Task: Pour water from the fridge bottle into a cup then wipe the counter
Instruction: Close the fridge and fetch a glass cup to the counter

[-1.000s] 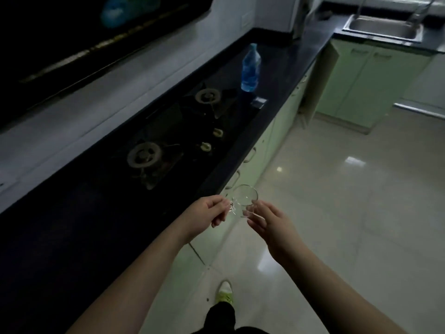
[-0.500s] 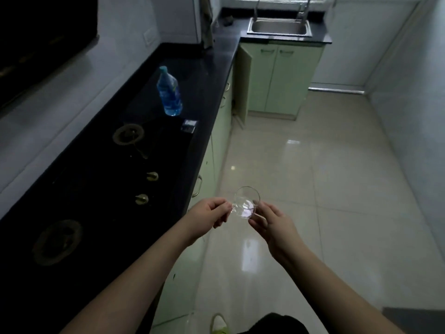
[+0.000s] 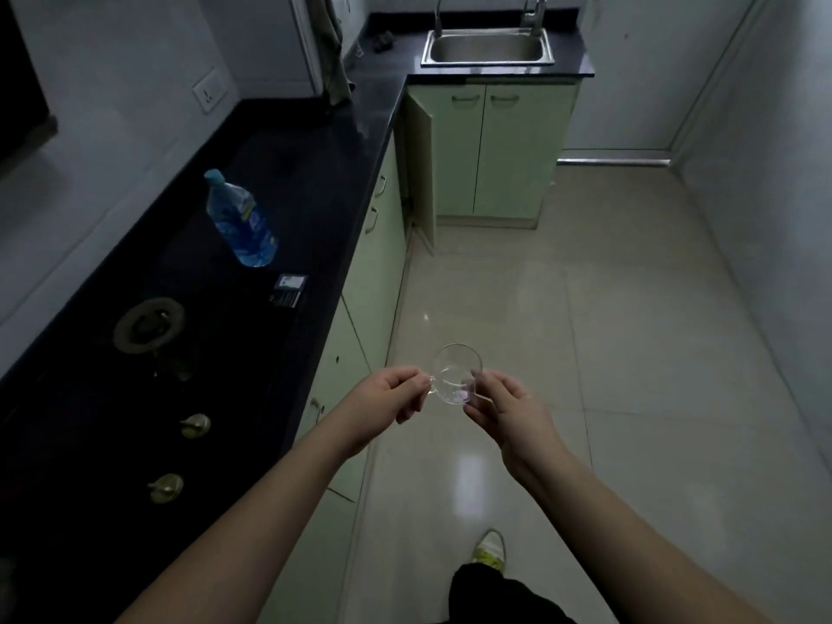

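At lower centre, over the floor, the left hand (image 3: pixel 391 395) pinches the handle of the glass cup (image 3: pixel 454 375); the right hand (image 3: pixel 508 412) pinches its side. The bottle (image 3: pixel 241 220) stands on the bench (image 3: pixel 310 173), centre left.

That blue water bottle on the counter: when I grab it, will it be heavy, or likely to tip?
The water bottle looks mostly full, so probably fairly heavy for its size. It stands tall and narrow on the dark counter, so a sideways nudge could tip it. Its thin plastic wall would likely flex under a hard squeeze.
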A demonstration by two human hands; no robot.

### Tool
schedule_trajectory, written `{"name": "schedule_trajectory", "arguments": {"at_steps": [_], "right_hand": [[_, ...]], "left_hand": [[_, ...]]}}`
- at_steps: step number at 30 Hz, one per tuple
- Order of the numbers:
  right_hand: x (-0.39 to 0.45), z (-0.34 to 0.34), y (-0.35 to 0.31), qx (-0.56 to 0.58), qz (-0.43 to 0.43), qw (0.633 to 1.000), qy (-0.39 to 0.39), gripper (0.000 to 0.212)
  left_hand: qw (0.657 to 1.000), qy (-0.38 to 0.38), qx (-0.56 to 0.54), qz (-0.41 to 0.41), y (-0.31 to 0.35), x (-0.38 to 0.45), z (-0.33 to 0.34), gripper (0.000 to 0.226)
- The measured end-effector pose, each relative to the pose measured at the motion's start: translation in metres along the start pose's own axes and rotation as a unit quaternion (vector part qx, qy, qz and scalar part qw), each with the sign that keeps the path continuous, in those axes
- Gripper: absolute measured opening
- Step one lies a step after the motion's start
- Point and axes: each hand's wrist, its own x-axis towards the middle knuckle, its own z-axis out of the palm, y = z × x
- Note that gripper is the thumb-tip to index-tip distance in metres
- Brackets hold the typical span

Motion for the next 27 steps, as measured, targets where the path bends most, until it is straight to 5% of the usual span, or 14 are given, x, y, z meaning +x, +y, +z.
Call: {"name": "schedule_trajectory", "arguments": {"at_steps": [14,27], "right_hand": [[0.136,0.001,-0.098,-0.019,0.019,0.999,-0.032,0.009],[0.293,0.083,-0.165,-0.034,0.009,0.999,-0.034,0.014]], "left_hand": [[0.998,0.048,-0.03,-0.009,0.051,0.145,-0.008,0.025],[0.999,0.039,-0.004,-0.002,0.078,0.3,-0.109,0.031]]}}
